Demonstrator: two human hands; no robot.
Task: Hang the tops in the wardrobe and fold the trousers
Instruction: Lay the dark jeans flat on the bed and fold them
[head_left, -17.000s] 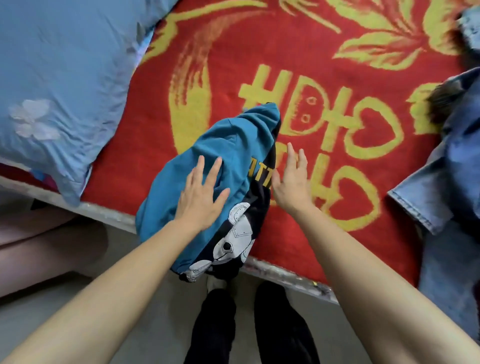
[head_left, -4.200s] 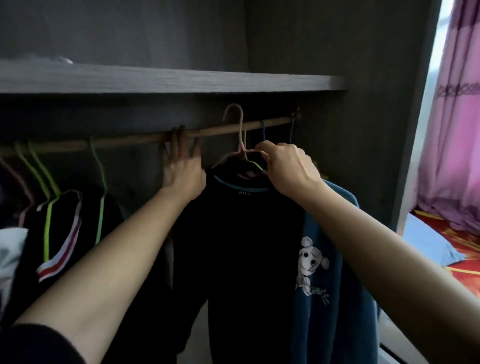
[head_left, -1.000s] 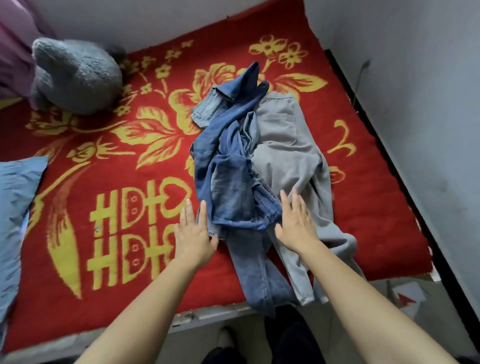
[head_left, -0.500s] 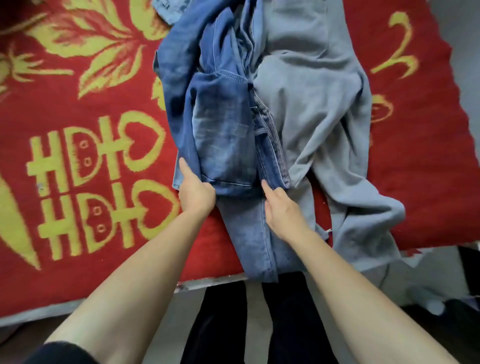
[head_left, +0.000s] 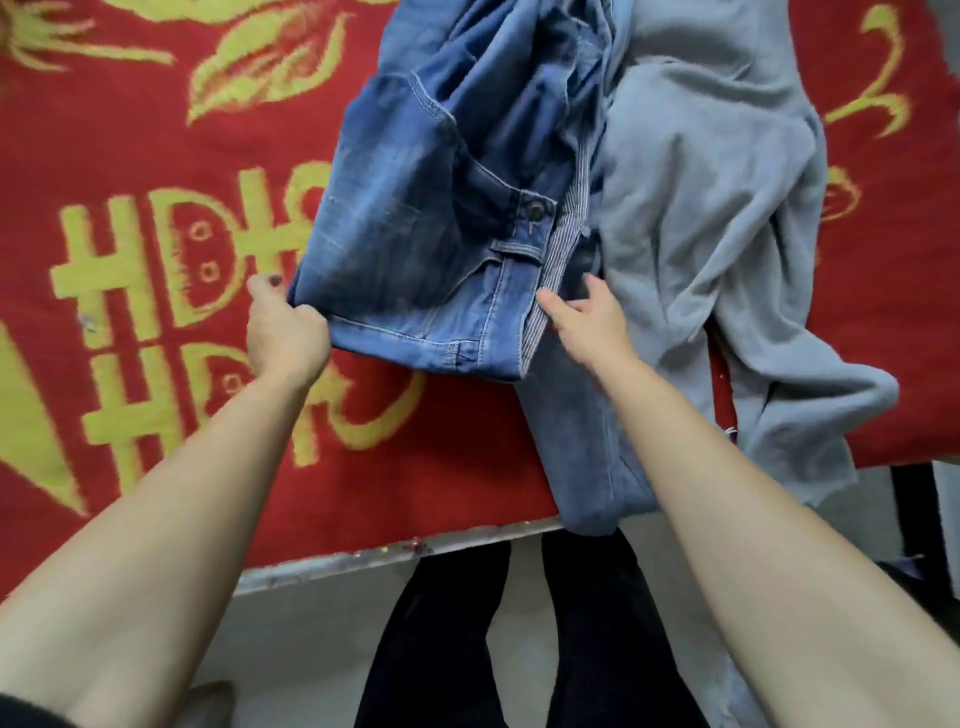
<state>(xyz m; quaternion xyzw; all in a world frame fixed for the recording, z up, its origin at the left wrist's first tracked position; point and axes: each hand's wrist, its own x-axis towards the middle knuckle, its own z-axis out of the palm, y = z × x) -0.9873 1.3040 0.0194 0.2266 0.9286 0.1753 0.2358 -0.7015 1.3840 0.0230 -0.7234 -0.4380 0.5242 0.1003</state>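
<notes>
Denim jeans (head_left: 405, 234) in curled left hand (head_left: 285, 335), right hand (head_left: 589, 322) touching.

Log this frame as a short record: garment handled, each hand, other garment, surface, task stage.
garment handled: blue denim jeans, waistband toward the person
left hand: grips the waistband's left corner
right hand: at the striped waistband lining; grip unclear
other garment: grey soft trousers, crumpled, right of the jeans
surface: red blanket with yellow pattern
stage: neither pair folded yet

Top edge cuts off upper parts of jeans (head_left: 415, 249) and grey trousers (head_left: 701, 208). Left hand (head_left: 285, 335): fingers (head_left: 307, 315) curl under jeans' waistband, tips hidden. One jeans leg partly behind right forearm (head_left: 675, 415).
</notes>
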